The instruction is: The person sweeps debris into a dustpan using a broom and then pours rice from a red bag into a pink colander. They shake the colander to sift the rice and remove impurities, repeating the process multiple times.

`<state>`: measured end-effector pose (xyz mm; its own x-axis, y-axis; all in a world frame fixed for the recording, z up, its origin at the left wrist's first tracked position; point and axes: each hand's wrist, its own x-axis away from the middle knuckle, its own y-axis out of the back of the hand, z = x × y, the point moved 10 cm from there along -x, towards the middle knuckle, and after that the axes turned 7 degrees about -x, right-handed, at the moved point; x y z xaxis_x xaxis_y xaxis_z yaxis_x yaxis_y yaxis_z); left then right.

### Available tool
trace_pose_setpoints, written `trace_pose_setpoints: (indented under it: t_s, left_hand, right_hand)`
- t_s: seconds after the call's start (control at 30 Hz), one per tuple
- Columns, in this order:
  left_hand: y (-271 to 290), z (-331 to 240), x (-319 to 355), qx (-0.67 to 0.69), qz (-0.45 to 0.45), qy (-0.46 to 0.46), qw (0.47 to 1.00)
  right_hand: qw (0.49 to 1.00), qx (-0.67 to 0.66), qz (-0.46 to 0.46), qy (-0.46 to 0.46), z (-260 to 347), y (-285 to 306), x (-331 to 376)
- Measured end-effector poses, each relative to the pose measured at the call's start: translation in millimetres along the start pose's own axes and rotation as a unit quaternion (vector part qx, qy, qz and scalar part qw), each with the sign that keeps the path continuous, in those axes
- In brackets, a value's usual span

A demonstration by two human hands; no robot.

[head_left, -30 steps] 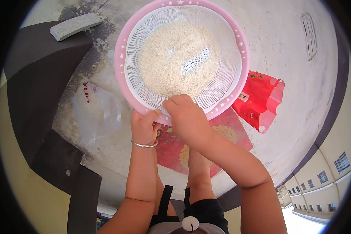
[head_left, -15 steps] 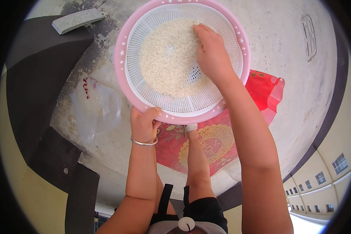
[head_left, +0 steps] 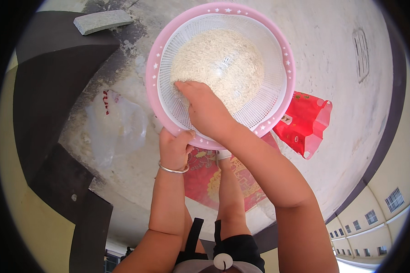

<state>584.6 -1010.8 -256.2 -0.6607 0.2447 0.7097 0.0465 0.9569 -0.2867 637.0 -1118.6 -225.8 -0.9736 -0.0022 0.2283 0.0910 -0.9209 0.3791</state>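
Observation:
Uncooked white rice point(head_left: 237, 57) lies in a round white mesh colander point(head_left: 276, 82), which sits inside a pink basin point(head_left: 152, 78) with white stars round its rim. My left hand point(head_left: 174, 149), with a silver bangle at the wrist, is closed on the basin's near left rim, thumb on top. My right hand point(head_left: 207, 108) reaches into the colander at its left side. Its fingers stretch out and touch the edge of the rice by the mesh wall; some are hidden under the hand.
Below the basin lies a flat red mat with gold print point(head_left: 205, 175). A crumpled red bag point(head_left: 305, 123) is to the right, a clear plastic bag point(head_left: 116, 125) to the left. A grey stone slab point(head_left: 102, 22) rests at the far left, beside a dark raised edge point(head_left: 54, 86).
My right hand has moved from the right side of the rice to its left side. The rice now lies farther toward the upper right, and the basin has shifted slightly right.

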Motion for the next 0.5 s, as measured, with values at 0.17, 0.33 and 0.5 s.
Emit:
trace_pose_setpoints:
  t_s: [0.17,0.33,0.5]
  left_hand:
    - [2,6,4,0.014,0.005,0.013,1.000]
    - [9,2,11,0.024,0.009,0.013,1.000]
    - [28,8,19,0.042,-0.009,0.020,0.999]
  right_hand:
    - [0.987,-0.091,-0.106,-0.083,-32,56,-30]
    - [0.973,-0.086,-0.170,-0.131,-12,119,24]
    - [0.948,0.055,-0.297,-0.101,2,174,83]
